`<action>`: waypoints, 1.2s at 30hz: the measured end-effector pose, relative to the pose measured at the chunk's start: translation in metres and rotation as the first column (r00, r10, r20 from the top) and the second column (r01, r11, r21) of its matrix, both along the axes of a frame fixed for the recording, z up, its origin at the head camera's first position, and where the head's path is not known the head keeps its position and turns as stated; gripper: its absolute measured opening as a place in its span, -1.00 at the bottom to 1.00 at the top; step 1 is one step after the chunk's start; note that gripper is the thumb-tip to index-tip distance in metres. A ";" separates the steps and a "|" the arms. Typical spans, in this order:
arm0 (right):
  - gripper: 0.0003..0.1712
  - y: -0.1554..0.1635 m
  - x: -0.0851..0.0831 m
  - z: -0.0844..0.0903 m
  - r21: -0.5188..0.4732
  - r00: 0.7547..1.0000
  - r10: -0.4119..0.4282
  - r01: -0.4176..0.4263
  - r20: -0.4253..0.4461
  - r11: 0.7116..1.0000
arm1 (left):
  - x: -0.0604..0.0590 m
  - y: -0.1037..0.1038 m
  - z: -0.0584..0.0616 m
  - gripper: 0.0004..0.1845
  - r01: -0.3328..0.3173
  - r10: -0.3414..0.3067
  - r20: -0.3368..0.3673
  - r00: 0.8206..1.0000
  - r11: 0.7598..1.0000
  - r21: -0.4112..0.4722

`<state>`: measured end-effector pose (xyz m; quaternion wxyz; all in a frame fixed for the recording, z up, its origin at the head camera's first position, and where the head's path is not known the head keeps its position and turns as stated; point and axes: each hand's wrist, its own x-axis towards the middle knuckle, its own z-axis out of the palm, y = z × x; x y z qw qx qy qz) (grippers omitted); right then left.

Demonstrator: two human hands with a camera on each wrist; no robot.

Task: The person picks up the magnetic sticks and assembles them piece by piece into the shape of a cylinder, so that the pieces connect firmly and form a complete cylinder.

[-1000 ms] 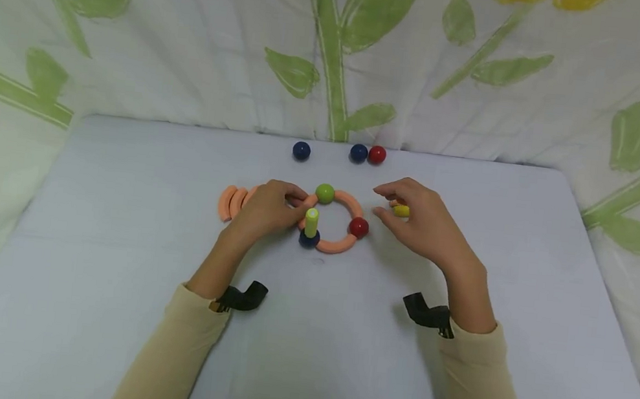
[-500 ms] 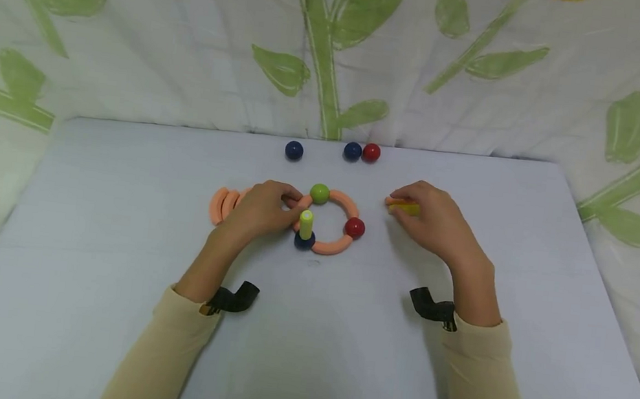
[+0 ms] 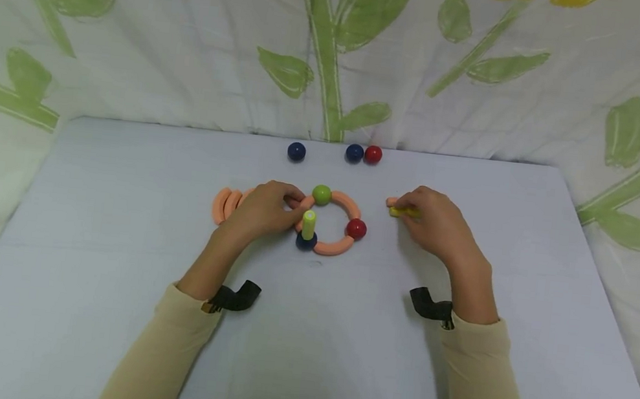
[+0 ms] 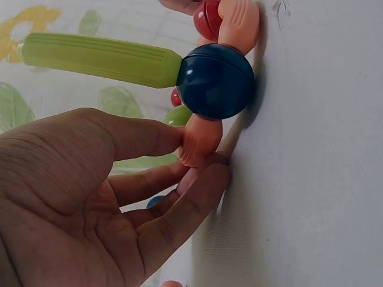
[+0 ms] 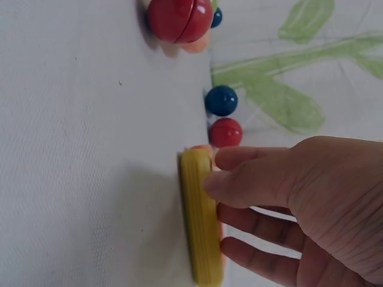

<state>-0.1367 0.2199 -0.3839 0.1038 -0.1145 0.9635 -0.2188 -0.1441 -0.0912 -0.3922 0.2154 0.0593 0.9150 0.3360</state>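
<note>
A ring of curved orange pieces joined by balls lies on the table. Its balls are green [image 3: 322, 194], red [image 3: 356, 229] and dark blue [image 3: 306, 241]. From the blue ball a lime-green ribbed stick [image 4: 102, 58] stands up. My left hand [image 3: 272, 209] pinches the ring's left orange curved piece [image 4: 201, 140] between thumb and fingers. On the right, my right hand [image 3: 437, 221] has its thumb on the near side of a yellow ribbed stick [image 5: 201, 221] and its fingers at the far side. The stick lies beside an orange piece [image 3: 392, 202], partly hidden by the hand.
Several loose orange curved pieces [image 3: 220, 206] lie left of the left hand, partly behind it. Toward the table's back edge are a blue ball [image 3: 296, 152], another blue ball [image 3: 354, 154] and a red ball [image 3: 373, 154]. A cloth with painted leaves hangs behind.
My right hand has moved slightly right and down onto the yellow stick, its fingers closing in. The left hand keeps its hold on the ring. The view has shifted a little.
</note>
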 end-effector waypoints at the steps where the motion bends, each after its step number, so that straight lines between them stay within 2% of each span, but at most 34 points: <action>1: -0.71 0.000 0.000 0.001 0.004 1.000 -0.001 0.001 0.003 1.000 | 0.000 0.000 0.000 -0.54 0.003 -0.003 -0.003 1.000 1.000 0.002; 10: -0.66 0.002 -0.001 0.005 0.009 0.998 -0.009 0.008 0.064 1.000 | -0.003 0.001 -0.001 -0.54 0.002 -0.002 -0.004 1.000 1.000 0.010; 18: -0.55 0.003 0.004 0.006 0.076 0.991 -0.015 0.005 0.136 0.997 | 0.002 0.003 -0.002 -0.54 0.003 -0.003 0.017 1.000 1.000 0.030; 27: -0.55 0.001 0.005 0.005 0.093 0.993 -0.011 0.000 0.116 0.996 | 0.002 0.001 -0.002 -0.56 -0.004 0.004 -0.009 1.000 0.999 0.032; 34: -0.64 -0.001 0.004 0.004 0.016 0.999 0.027 -0.028 0.044 0.999 | 0.002 -0.001 -0.001 -0.55 -0.011 0.011 0.000 1.000 0.999 0.036; 36: -0.66 -0.002 0.004 0.002 -0.016 0.998 0.036 -0.035 0.046 0.999 | 0.003 -0.002 0.001 -0.55 -0.017 0.017 0.007 1.000 0.999 0.034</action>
